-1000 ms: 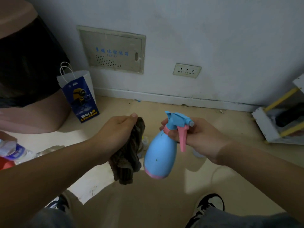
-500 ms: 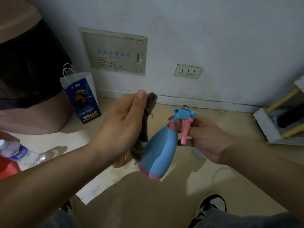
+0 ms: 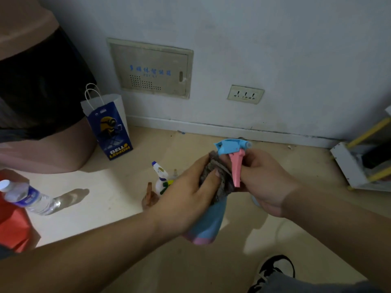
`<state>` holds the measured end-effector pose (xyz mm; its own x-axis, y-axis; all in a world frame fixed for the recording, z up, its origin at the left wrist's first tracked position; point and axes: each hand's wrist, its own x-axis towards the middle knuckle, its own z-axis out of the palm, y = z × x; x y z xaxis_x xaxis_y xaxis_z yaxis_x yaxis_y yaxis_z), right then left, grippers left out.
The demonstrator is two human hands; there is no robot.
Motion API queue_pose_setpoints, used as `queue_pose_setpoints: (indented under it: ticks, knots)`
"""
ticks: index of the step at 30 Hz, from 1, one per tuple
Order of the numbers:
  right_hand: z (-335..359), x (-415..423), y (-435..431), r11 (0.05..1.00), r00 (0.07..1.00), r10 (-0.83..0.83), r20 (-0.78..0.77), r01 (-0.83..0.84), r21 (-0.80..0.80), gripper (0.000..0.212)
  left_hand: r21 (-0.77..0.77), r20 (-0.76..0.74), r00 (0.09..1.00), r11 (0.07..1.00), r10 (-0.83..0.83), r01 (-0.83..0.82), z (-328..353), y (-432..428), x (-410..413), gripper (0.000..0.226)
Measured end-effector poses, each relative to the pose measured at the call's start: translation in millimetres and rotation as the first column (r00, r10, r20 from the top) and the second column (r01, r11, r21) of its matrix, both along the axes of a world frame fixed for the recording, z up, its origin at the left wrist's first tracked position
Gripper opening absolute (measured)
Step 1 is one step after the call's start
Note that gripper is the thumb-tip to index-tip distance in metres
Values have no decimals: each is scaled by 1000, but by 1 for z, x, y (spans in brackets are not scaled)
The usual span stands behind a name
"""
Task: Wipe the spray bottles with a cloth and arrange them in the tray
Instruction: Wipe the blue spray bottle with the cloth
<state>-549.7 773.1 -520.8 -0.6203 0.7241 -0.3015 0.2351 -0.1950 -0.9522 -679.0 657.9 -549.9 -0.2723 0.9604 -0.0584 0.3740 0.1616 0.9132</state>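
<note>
Head view: blue spray bottle is in mid-air between my hands, above the floor. Long axis near upright, head up and tipped right, pink base down-left. Nozzle points right, pink trigger hangs down.

Left hand: fingers curled, pressing the cloth round the bottle's neck and shoulder. Right hand: fingers wrapped round the neck behind the trigger.

Cloth and left hand hide the bottle's upper body.

Count: one cloth, two definite spray bottles. The second is a white spray bottle on the floor, lower part behind my left hand. A brownish item sits beside it, can't identify.
</note>
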Motion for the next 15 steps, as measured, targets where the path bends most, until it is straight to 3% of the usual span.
queue_pose_setpoints:
  ticks: [2,4,5,7,9,11,13,15]
  knots:
    - [-1,0,1,1000,1000,-16,21,16,-8,14,63,-310,949,997,64,-47,-1,-6,17,44]
    - [-2,-1,-1,1000,1000,-22,22,22,-3,13,92,-392,916,994,90,-58,-3,-11,22,50]
    - [-2,-2,-3,1000,1000,-20,20,20,6,12,110,-328,941,993,85,-51,-2,-11,19,44]
    - [-1,-3,-7,999,1000,-24,-1,24,23,11,74,-44,998,996,45,-42,-5,-4,2,28]
    - [0,-2,-8,999,1000,-6,-12,6,52,10,-96,151,988,995,18,-4,0,10,-15,32]
    - [3,-2,-11,996,999,53,5,-53,77,10,-331,342,933,944,109,11,3,19,-23,32]
    - [3,-3,-10,996,998,67,-1,-67,53,8,-360,369,909,932,195,-54,2,17,-18,31]
    - [1,-3,-6,999,1000,16,-20,-15,29,8,-188,162,962,964,221,-189,0,11,3,28]
